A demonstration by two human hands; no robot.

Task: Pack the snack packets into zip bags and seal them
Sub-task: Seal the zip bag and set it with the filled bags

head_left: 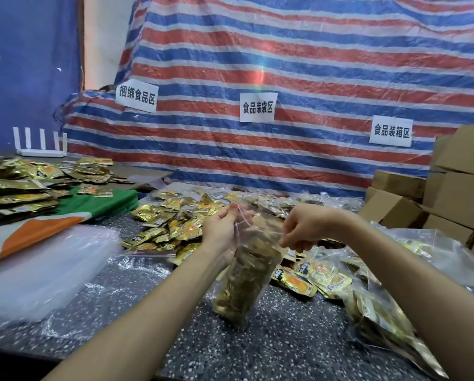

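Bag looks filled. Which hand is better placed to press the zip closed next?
Probably the right hand: its fingertips pinch the zip strip at the right end of the mouth of the zip bag. The left hand holds the other top corner, steadying the bag.

Visible body parts: a bare left forearm [153, 306] and a bare right forearm [411, 273], each uncovered from wrist to frame edge. The left hand [220, 232] and right hand [304, 226] are ungloved.
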